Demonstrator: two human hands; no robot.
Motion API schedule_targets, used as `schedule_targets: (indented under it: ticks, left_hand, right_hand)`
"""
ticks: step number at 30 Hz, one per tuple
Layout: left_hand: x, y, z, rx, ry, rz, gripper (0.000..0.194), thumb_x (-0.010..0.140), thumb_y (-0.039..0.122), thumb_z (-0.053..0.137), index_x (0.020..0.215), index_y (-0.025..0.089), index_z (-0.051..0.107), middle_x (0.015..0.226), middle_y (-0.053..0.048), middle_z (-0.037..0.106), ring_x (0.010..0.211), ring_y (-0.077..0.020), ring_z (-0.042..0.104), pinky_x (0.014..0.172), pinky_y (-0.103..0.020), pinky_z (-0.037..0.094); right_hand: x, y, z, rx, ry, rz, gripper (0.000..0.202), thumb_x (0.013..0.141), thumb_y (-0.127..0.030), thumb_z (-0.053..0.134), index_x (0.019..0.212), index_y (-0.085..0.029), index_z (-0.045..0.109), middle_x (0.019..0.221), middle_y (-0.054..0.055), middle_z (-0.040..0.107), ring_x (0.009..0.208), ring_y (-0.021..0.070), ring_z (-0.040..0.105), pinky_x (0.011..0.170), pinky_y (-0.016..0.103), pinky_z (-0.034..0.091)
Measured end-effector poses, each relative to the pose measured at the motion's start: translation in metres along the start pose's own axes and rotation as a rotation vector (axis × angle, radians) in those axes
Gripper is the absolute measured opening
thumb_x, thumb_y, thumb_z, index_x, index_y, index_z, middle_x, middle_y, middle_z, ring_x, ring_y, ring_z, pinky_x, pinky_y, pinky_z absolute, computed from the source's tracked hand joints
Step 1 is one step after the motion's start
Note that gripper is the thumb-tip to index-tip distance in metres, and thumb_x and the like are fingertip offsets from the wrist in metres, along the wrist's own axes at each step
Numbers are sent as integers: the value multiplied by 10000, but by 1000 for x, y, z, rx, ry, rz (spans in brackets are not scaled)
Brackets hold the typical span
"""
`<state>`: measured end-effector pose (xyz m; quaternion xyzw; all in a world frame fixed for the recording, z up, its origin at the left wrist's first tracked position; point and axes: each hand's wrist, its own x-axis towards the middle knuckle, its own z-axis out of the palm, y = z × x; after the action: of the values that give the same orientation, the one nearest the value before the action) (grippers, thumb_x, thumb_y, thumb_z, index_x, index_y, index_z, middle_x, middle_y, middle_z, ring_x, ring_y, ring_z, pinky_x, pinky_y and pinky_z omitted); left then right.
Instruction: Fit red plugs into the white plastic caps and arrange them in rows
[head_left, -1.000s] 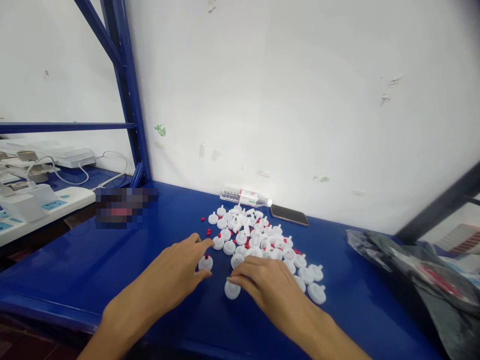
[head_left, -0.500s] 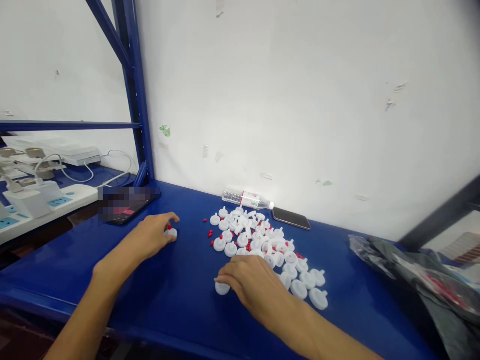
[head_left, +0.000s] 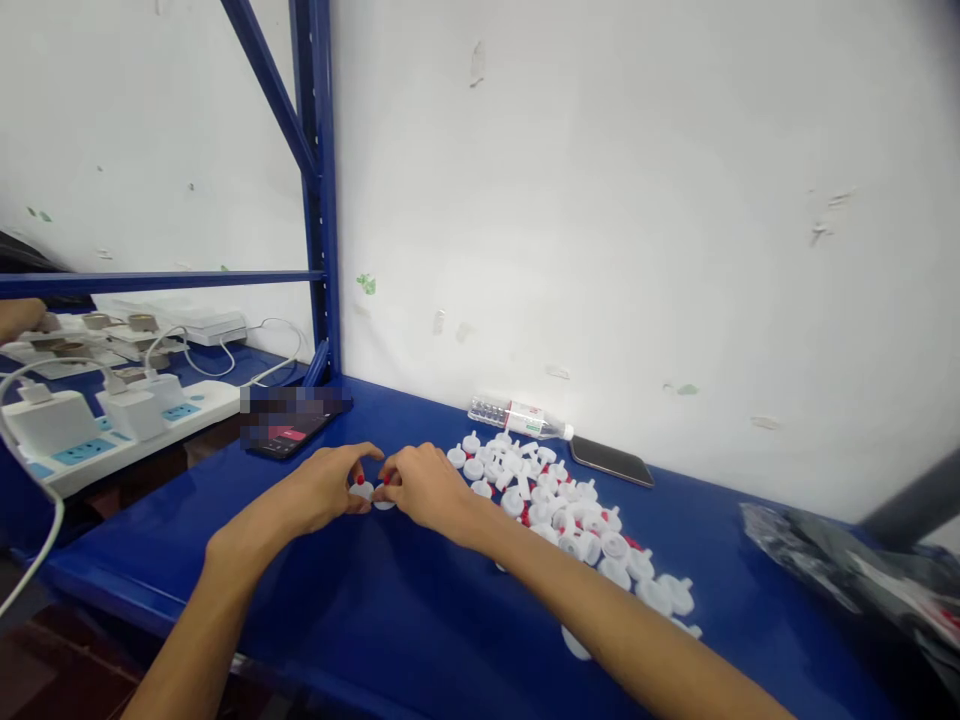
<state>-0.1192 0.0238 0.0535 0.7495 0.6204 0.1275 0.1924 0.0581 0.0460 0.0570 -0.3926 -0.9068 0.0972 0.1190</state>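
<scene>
My left hand (head_left: 326,490) curls its thumb and fingers around a white disc-shaped piece (head_left: 363,491) with a red tip, low over the blue table (head_left: 315,610). Right beside it, my right hand (head_left: 427,485) pinches a second white disc-shaped piece (head_left: 384,504), and red shows between its fingertips. The fingers partly hide both pieces. Under and beyond my right forearm lies a loose heap of white disc-shaped pieces (head_left: 615,546) with short stems. Small red caps are scattered among them.
Behind the heap are a clear plastic bottle (head_left: 529,420) on its side and a dark phone (head_left: 611,461). A larger dark device (head_left: 289,430) and a white power strip (head_left: 187,410) are at left. Another person's hand (head_left: 19,318) shows beyond. Grey plastic bags (head_left: 862,575) lie at right.
My right hand has moved left from the heap's near edge to my left hand, bringing a white piece. The camera has turned slightly left; my left hand still holds its piece.
</scene>
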Motion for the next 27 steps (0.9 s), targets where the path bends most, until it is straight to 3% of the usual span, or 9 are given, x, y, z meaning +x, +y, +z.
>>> schedule_targets:
  ticks: [4,8,11,14,16,18,21,24,27]
  left_hand:
    - [-1,-3,-1,29,5,-4,638,702,290,667,1325,177,589,1047,-59,703,894,-233,679,756,-301,507]
    - [-6,1,0,81,79,-3,647,778,314,635,1398,158,539,1207,-140,635,1090,-309,637,941,-406,473]
    - [-15,28,3,162,192,48,488,922,396,501,1364,199,565,1154,-131,632,1053,-330,639,906,-447,487]
    - [-26,71,18,155,244,158,331,958,332,489,1228,226,648,1144,-104,661,1071,-300,632,916,-415,484]
    - [-31,99,34,79,170,252,286,989,355,482,1178,257,673,1112,-78,693,1020,-265,658,900,-380,493]
    - [-34,119,53,35,112,294,318,995,366,490,1254,260,643,1142,-85,703,1055,-279,663,904,-386,501]
    - [-32,134,77,40,63,296,391,995,385,501,1362,267,571,1284,-112,655,1137,-319,647,942,-439,499]
    - [-27,138,89,80,8,300,357,971,343,555,1317,263,588,1274,-103,646,1094,-313,667,913,-441,509]
    - [-22,140,92,120,-24,294,272,942,260,580,1212,257,618,1196,-76,659,1014,-279,687,850,-389,506]
  right_hand:
    - [-4,4,-16,50,15,31,395,900,-476,699,1191,-211,714,877,26,785,843,186,722,700,249,458]
    - [-34,10,-57,71,105,75,386,970,-515,588,1207,-227,690,842,11,773,775,173,709,700,264,459]
    - [-75,16,-86,47,170,128,290,1012,-442,538,1024,-236,741,775,-1,759,724,162,694,648,264,437]
    - [-127,26,-98,-12,167,242,225,999,-372,560,975,-258,752,794,-6,759,732,176,693,640,271,435]
    - [-164,35,-93,-39,174,317,219,988,-378,567,969,-263,753,838,6,760,754,194,700,628,278,444]
    - [-197,42,-79,-29,221,386,212,980,-402,575,1026,-283,745,872,11,759,768,205,704,677,291,481]
    - [-236,49,-47,47,234,501,256,960,-442,599,1145,-306,714,965,23,754,696,197,699,704,312,523]
    - [-255,49,-18,107,186,545,247,934,-382,645,1167,-320,696,1024,17,741,655,184,694,696,305,545]
    - [-258,44,-3,118,183,527,225,939,-355,643,1157,-326,689,997,9,733,720,191,710,687,280,546]
